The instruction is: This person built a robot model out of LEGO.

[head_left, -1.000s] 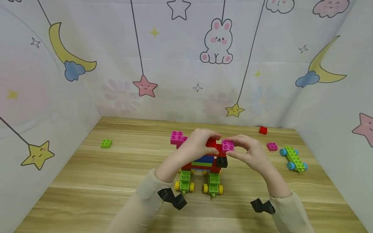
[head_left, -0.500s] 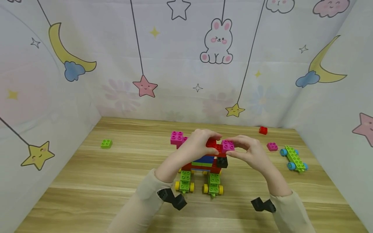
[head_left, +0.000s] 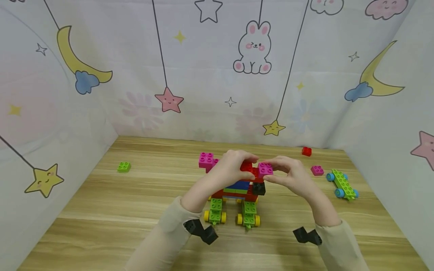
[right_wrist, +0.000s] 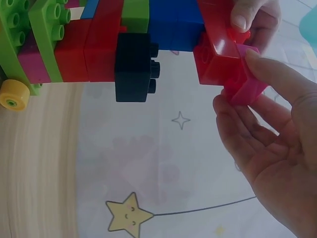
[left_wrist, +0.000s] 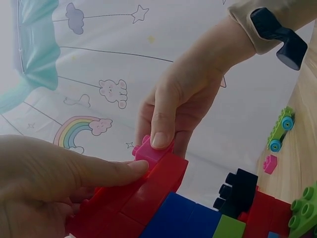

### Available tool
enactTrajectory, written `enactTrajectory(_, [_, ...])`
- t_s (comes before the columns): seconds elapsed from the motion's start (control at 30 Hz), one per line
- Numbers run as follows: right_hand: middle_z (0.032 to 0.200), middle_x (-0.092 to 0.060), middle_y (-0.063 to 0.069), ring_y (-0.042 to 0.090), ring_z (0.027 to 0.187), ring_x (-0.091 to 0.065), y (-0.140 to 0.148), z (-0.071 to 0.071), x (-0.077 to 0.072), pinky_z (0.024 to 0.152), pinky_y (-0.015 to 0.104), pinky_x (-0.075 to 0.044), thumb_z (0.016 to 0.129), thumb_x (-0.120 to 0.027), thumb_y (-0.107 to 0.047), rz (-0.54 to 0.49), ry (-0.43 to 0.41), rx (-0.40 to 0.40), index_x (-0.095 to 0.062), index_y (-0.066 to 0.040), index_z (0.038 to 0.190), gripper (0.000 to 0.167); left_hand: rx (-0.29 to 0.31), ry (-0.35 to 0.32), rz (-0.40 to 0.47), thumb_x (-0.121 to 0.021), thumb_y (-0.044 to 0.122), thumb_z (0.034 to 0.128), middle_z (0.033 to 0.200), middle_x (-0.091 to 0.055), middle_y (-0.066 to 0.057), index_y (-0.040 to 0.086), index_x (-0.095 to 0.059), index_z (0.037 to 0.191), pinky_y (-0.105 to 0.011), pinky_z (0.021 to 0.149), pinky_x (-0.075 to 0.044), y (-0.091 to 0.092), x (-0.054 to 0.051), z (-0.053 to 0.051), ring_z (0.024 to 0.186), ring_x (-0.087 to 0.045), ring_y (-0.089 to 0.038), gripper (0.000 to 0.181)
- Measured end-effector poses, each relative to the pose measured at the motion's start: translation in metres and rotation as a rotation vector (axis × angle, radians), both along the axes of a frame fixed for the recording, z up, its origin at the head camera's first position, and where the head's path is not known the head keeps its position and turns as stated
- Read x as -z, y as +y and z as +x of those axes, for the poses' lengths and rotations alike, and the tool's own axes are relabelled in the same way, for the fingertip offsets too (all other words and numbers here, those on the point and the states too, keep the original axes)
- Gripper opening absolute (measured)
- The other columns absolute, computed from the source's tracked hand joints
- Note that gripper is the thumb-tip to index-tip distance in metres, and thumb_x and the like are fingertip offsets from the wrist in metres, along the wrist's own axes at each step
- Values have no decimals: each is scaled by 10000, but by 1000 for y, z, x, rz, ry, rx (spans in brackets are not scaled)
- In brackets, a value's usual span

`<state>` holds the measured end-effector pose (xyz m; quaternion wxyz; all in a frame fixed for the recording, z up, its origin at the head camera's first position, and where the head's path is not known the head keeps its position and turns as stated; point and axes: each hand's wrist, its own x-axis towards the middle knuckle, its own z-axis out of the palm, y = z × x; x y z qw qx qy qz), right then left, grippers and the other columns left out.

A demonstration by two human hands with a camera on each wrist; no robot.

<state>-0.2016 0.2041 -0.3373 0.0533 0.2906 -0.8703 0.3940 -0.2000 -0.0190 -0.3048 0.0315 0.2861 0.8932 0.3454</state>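
Note:
A toy brick model stands mid-table on light green wheeled bases with yellow wheels. Its body stacks red, green and blue bricks, and a black brick juts from the right side. My left hand grips the red bricks along the top, covering part of them. At their right end, my right hand pinches a pink brick between thumb and fingers. This brick touches the red end and looks slightly tilted against it in the right wrist view; whether its studs are engaged is hidden.
To the right lie a loose pink brick, a red brick and a green wheeled base with blue wheels. One green brick lies far left. Printed cloth walls the table's back and sides.

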Motion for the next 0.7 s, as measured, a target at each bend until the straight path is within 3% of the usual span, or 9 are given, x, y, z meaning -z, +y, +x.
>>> enactTrajectory(0.47, [1115,-698,82,146,993,-654,0,-2,-1,922,145,-481,863,-747,-117,-15,-45,-14,-676,-39,1193,347,-3,14,-10,-751,142,856,1266,-667,-81,61,-623,1308,-306,932,-541,0,0,0,1134,-634,-222,477])
enactTrajectory(0.7, [1156,-695,98,231,1035,-660,1,-1,2,928,162,-487,880,-730,-122,-1,-36,-4,-643,-36,1238,378,-2,20,-16,-749,146,859,1269,-664,-83,68,-625,1307,-318,942,-537,1,0,0,1143,-628,-230,471])
